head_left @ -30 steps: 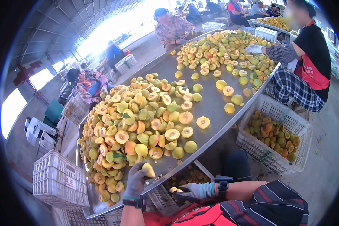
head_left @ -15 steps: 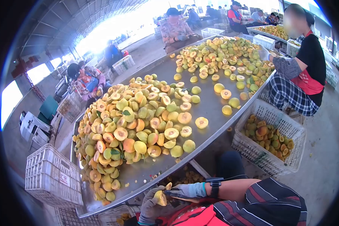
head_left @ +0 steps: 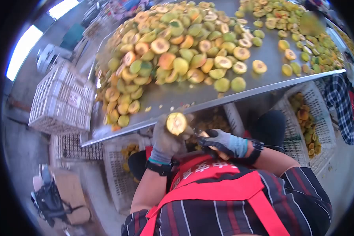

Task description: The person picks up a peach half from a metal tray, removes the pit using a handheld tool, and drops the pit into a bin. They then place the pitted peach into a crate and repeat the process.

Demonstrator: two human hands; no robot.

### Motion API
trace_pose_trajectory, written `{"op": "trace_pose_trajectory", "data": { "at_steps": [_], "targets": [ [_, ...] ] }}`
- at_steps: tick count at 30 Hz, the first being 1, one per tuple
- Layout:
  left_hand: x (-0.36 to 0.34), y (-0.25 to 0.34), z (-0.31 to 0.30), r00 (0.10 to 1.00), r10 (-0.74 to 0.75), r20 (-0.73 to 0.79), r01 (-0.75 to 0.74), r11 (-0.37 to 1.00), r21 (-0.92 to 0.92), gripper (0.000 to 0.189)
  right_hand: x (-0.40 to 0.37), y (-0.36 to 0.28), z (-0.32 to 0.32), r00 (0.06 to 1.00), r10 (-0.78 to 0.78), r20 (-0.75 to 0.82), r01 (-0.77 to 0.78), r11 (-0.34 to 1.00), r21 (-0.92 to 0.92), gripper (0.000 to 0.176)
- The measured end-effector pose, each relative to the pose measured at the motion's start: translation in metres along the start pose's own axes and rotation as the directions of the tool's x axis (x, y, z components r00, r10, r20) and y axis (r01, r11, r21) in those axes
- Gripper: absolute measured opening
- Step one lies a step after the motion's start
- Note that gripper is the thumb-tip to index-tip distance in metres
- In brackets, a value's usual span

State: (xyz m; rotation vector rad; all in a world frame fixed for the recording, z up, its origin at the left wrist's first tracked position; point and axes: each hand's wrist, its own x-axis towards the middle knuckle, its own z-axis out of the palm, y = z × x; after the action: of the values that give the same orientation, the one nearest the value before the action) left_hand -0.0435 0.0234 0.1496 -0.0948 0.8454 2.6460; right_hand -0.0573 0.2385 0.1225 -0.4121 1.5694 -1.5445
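Observation:
My left hand (head_left: pixel 166 137), in a grey glove, holds a halved yellow fruit (head_left: pixel 176 123) with its cut face and pit side turned up, just in front of the metal table's edge. To its right my right hand (head_left: pixel 220 143), in a grey and light-blue glove, is closed around a tool (head_left: pixel 213 148) with a light brown handle; its working end is too blurred to make out. Beyond both hands, a large heap of halved fruit (head_left: pixel 181 66) lies on the metal table (head_left: pixel 263 84).
A white crate (head_left: pixel 63 102) stands at the left of the table. Another white crate (head_left: pixel 120 177) sits low beside my left arm. On the right, a crate (head_left: pixel 293 143) holds fruit halves, near a person's checked clothing (head_left: pixel 339 106). A cardboard box (head_left: pixel 69 188) lies lower left.
The view has tilted down and swung left. My left hand has moved apart from my right hand, and the fruit's cut face now shows.

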Motion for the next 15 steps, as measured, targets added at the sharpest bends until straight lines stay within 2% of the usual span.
{"op": "trace_pose_trajectory", "data": {
  "at_steps": [1,3,4,6,7,9,10,12,13,15],
  "targets": [
    [-0.001,0.000,0.004,1.000,-0.008,-0.028,0.007,0.999,-0.036,0.061,-0.005,-0.003,0.008,1.000,0.028,0.011,-0.028,0.998,0.060,0.032],
    [0.000,0.000,0.001,0.999,0.010,0.030,-0.011,0.999,0.053,0.060,-0.011,-0.015,0.009,0.987,0.150,-0.054,-0.144,0.983,0.111,0.027],
    [0.000,-0.001,0.001,1.000,0.011,0.015,-0.012,0.999,0.050,0.060,-0.011,-0.019,0.007,0.991,0.119,-0.064,-0.107,0.980,0.166,0.028],
    [0.001,-0.004,0.004,0.995,0.070,-0.070,-0.057,0.983,0.174,0.059,-0.012,-0.029,0.004,0.996,0.046,-0.074,-0.028,0.974,0.225,0.029],
    [0.002,-0.007,0.008,0.995,0.064,-0.074,-0.051,0.983,0.175,0.059,-0.018,-0.042,0.002,0.997,-0.007,-0.076,0.023,0.978,0.207,0.030],
    [0.003,-0.012,0.017,0.981,0.151,-0.119,-0.113,0.955,0.276,0.052,-0.017,-0.051,0.003,0.993,-0.024,-0.112,0.031,0.998,0.058,0.033],
    [0.004,-0.013,0.022,0.983,0.143,-0.118,-0.106,0.955,0.277,0.052,-0.015,-0.053,0.004,0.993,-0.023,-0.117,0.031,0.998,0.063,0.033],
    [0.003,-0.016,0.028,0.978,0.192,-0.087,-0.150,0.923,0.356,0.045,-0.011,-0.054,0.008,0.969,-0.151,-0.196,0.105,0.969,-0.223,0.035],
    [0.004,-0.017,0.030,0.978,0.187,-0.088,-0.144,0.923,0.356,0.045,-0.011,-0.055,0.011,0.969,-0.149,-0.200,0.104,0.970,-0.219,0.035],
    [0.005,-0.019,0.032,0.952,0.296,-0.071,-0.228,0.848,0.479,0.041,-0.011,-0.057,0.015,0.938,-0.245,-0.247,0.177,0.947,-0.267,0.036]
  ]
}}
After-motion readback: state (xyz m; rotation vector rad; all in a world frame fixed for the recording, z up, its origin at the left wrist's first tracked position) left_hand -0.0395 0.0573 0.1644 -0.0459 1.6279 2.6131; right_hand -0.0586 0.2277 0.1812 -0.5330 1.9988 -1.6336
